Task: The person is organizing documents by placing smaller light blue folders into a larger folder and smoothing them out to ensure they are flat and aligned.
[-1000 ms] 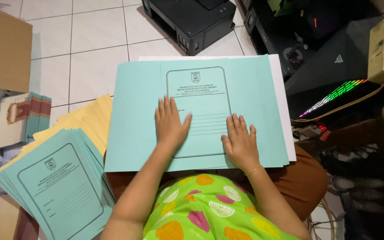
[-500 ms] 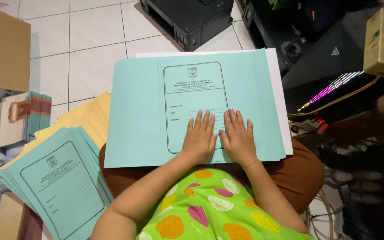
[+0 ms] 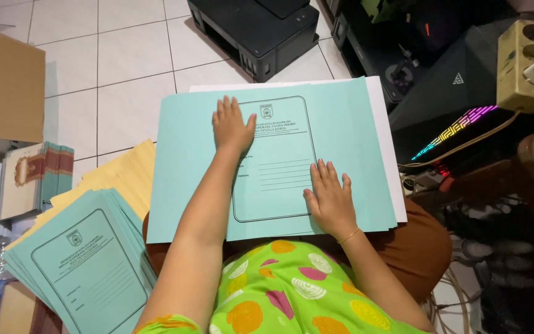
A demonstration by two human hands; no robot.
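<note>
White floor tiles (image 3: 125, 68) are catching soft light — a black printer (image 3: 261, 28) is sitting on them, a cardboard box (image 3: 4, 83) lying at the left.

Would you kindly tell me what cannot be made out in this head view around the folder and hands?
- White sheets under the teal folder: only edges show; the folder covers the rest.
- Folder's print: partly hidden by the left hand and right hand.
- Yellow sheets: mostly buried under the teal stack.
- Black printer: cut off by the top edge.
</note>
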